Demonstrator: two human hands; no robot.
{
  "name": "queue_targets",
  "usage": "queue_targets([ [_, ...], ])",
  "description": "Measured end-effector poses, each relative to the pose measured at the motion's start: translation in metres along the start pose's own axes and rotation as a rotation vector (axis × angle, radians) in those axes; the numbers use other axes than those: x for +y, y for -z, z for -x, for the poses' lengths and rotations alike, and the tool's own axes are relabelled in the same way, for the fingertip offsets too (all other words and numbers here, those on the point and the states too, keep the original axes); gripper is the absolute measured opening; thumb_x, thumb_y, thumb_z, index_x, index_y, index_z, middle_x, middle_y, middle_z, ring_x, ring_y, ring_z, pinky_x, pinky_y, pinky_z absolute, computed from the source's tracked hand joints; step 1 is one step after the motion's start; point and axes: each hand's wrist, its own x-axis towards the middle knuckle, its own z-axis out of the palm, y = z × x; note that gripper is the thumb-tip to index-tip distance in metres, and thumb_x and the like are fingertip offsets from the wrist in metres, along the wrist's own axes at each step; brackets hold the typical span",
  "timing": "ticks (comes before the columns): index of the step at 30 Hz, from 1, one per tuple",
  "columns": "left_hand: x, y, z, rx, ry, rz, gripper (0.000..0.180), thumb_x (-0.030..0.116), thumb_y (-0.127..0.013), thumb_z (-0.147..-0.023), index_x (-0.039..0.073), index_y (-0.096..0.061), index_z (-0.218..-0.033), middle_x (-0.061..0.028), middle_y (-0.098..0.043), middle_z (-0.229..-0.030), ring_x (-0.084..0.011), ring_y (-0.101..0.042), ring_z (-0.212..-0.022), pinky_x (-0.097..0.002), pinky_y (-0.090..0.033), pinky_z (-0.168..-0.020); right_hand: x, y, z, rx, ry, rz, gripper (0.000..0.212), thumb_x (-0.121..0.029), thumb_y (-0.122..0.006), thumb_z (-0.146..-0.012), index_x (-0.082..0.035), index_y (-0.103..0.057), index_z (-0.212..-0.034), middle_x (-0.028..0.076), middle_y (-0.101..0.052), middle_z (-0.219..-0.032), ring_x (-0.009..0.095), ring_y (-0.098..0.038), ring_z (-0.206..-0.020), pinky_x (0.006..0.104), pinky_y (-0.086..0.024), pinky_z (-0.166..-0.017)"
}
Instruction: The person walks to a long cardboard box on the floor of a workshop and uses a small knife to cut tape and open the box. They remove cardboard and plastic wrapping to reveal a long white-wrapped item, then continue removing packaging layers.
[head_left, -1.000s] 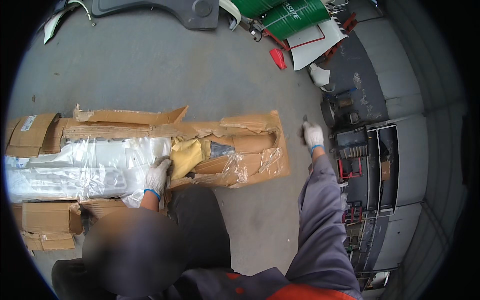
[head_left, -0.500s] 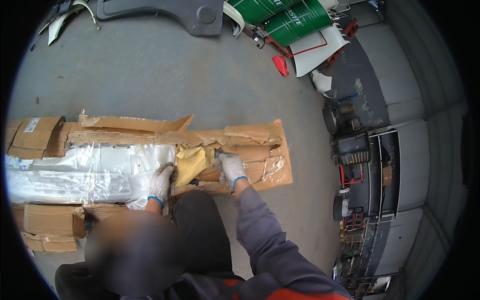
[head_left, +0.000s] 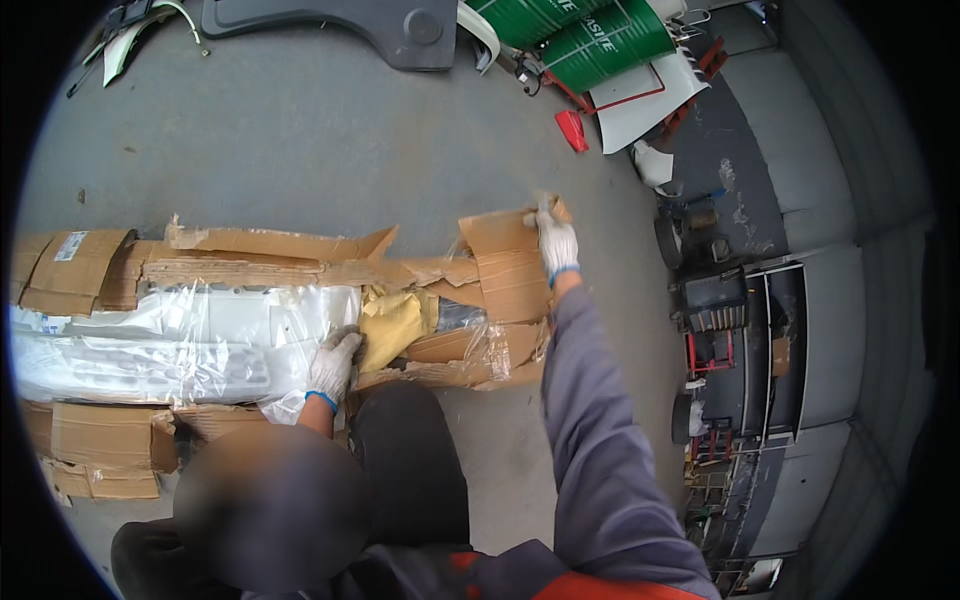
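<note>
A long torn cardboard box (head_left: 230,275) lies on the floor in front of me. In its left part rests a pale, elongated vehicle part (head_left: 215,370) in clear plastic wrap. My left hand (head_left: 334,365), in a white glove, has its fingers bent over the wrapped part's right end, beside crumpled yellow paper (head_left: 392,325). My gloved right hand (head_left: 556,240) grips the top corner of a cardboard flap (head_left: 505,265) at the box's right end, holding it raised. Below the flap, a dark grey piece (head_left: 460,316) shows next to the paper; its kind is unclear.
Green drums (head_left: 610,45), a white panel (head_left: 650,100) and a red piece (head_left: 571,130) are at the far right. A large dark trim panel (head_left: 350,28) lies at the far edge. Shelving (head_left: 785,345) stands along the right wall. My knee (head_left: 410,440) is close to the box.
My right hand has moved away from me and rightward, lifting the cardboard flap up from the box end. More of the dark grey piece now shows. My left hand stays at the wrapped part.
</note>
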Motion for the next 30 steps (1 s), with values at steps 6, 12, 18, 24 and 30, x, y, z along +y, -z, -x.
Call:
queue_targets([
  [6,0.002,0.002,-0.003,0.053,0.032,-0.005,0.029,0.018,-0.059,-0.1,0.0,-0.063,-0.123,-0.0064,-0.07,-0.097,-0.0141,-0.064,-0.082,-0.0271,-0.053,-0.075,-0.005,-0.019,0.004,-0.275,0.182,0.12,0.037,-0.036,-0.054,-0.096,-0.005,-0.075,-0.1,0.024,-0.072,-0.104,0.039,-0.067,-0.099,0.0441,-0.051,-0.09],
  [12,-0.002,0.009,-0.008,0.073,0.013,-0.02,0.029,0.017,-0.059,-0.099,0.0,-0.064,-0.122,-0.0068,-0.07,-0.097,-0.0143,-0.064,-0.082,-0.0279,-0.053,-0.075,-0.009,-0.019,0.13,-0.592,0.097,0.932,0.038,-0.037,-0.053,-0.097,-0.006,-0.073,-0.106,0.024,-0.071,-0.11,0.04,-0.067,-0.106,0.0489,-0.052,-0.094],
  [18,0.0,0.004,-0.01,0.109,-0.038,-0.039,0.031,0.016,-0.06,-0.099,-0.001,-0.064,-0.124,-0.0071,-0.071,-0.098,-0.0142,-0.063,-0.081,-0.0278,-0.053,-0.076,0.013,-0.006,0.182,-0.503,0.185,0.833,0.042,-0.04,-0.054,-0.096,-0.004,-0.071,-0.109,0.022,-0.073,-0.104,0.041,-0.07,-0.096,0.0521,-0.054,-0.088],
  [24,0.002,0.007,-0.011,0.114,-0.003,-0.033,0.031,0.017,-0.059,-0.099,-0.001,-0.065,-0.124,-0.0069,-0.072,-0.098,-0.0142,-0.064,-0.081,-0.028,-0.053,-0.077,0.046,0.026,0.251,-0.619,-0.036,0.812,0.038,-0.037,-0.051,-0.098,-0.006,-0.071,-0.107,0.023,-0.072,-0.102,0.042,-0.069,-0.098,0.0523,-0.053,-0.088],
  [30,0.001,0.007,-0.008,0.079,0.02,0.021,0.03,0.016,-0.058,-0.1,-0.001,-0.064,-0.124,-0.0076,-0.071,-0.098,-0.0146,-0.064,-0.081,-0.0279,-0.053,-0.076,0.093,0.013,0.295,-0.485,-0.095,0.817,0.037,-0.038,-0.052,-0.099,-0.006,-0.07,-0.103,0.024,-0.071,-0.1,0.042,-0.067,-0.098,0.0515,-0.052,-0.087],
])
